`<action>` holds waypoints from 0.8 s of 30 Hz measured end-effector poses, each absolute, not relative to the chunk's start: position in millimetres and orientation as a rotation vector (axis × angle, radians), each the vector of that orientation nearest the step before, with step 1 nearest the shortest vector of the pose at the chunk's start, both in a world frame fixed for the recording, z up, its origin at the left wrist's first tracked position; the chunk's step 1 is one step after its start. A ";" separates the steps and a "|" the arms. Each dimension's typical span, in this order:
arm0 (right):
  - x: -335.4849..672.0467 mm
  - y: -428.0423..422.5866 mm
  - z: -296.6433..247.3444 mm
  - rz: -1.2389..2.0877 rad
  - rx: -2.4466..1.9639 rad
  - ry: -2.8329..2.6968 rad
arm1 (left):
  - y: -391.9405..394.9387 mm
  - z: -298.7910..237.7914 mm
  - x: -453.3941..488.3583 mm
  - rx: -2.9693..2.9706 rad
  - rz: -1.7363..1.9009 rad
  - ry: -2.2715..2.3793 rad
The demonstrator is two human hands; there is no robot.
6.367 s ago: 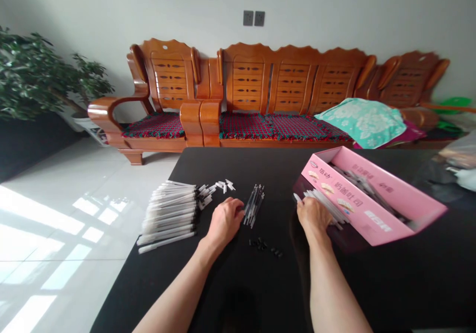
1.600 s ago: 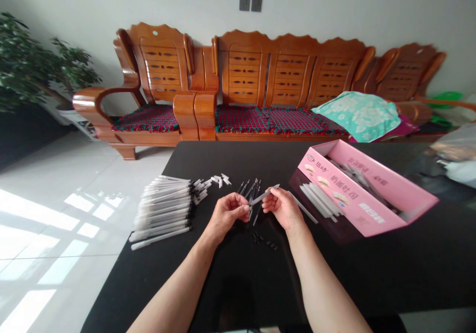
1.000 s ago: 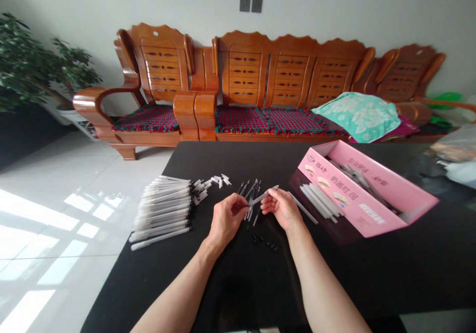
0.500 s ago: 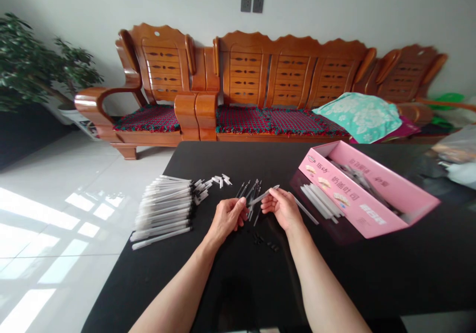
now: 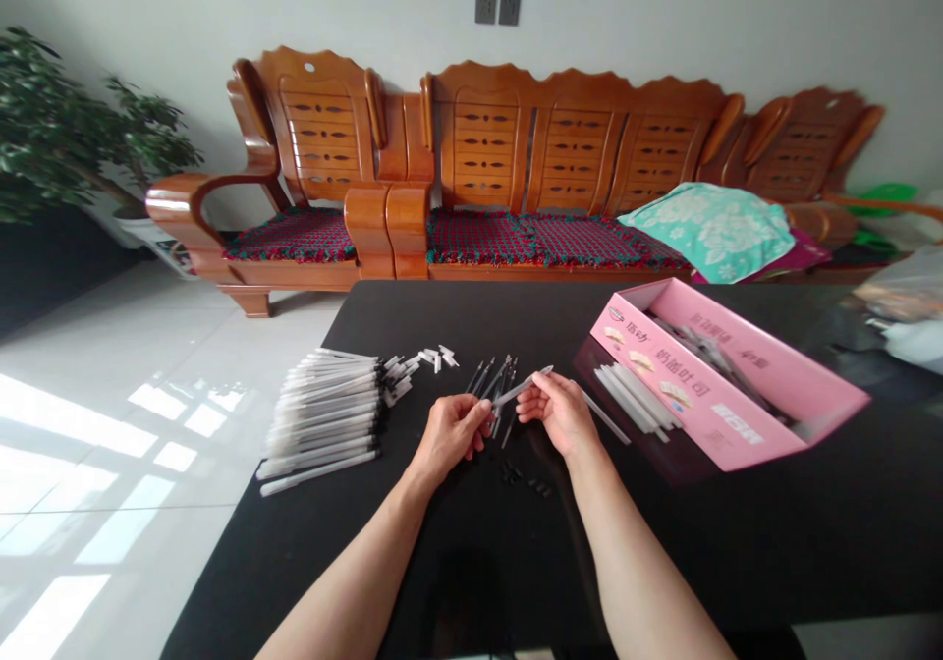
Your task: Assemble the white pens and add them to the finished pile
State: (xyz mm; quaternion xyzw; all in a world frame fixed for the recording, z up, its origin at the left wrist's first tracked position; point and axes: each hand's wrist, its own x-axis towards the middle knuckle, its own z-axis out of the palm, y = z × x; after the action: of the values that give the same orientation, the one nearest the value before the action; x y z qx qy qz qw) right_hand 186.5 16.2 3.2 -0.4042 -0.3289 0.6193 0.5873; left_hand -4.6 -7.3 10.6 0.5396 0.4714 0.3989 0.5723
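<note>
Over a black table [image 5: 457, 562], my right hand [image 5: 561, 412] grips a translucent pen barrel [image 5: 525, 386] that slants up to the right. My left hand [image 5: 451, 429] is closed in a pinch at the barrel's lower end, on a thin piece I cannot make out. Just behind the hands lies a small bunch of dark refills [image 5: 497, 377]. Small black parts [image 5: 525, 480] are scattered in front of the hands.
A stack of white pens [image 5: 324, 412] lies at the left, with loose white caps [image 5: 434, 357] beside it. Several barrels [image 5: 626, 395] lean by an open pink box [image 5: 726, 370] at the right. Wooden benches [image 5: 516, 179] and a plant [image 5: 66, 139] stand beyond.
Earlier my right hand was at the barrels by the pink box and my left at the refills. Both now meet at the centre; over the last second they barely shift.
</note>
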 end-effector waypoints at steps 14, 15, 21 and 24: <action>186.7 15.9 2.9 1.454 -0.941 -0.792 | -6.7 8.3 -6.0 1.352 0.925 1.181; 186.6 15.8 3.0 1.455 -0.942 -0.794 | -6.7 8.3 -5.6 1.361 0.936 1.199; 186.2 15.8 3.2 1.450 -0.960 -0.799 | -8.1 12.8 -6.3 1.423 1.015 1.270; 186.0 15.7 3.4 1.443 -0.968 -0.803 | -9.3 14.1 -7.4 1.477 0.955 1.273</action>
State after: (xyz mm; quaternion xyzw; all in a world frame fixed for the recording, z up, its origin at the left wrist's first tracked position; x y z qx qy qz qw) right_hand 186.0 15.7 3.4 -0.4133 -0.3431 0.6161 0.5761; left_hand -7.4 -9.3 14.1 0.6018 0.5186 0.3892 0.4662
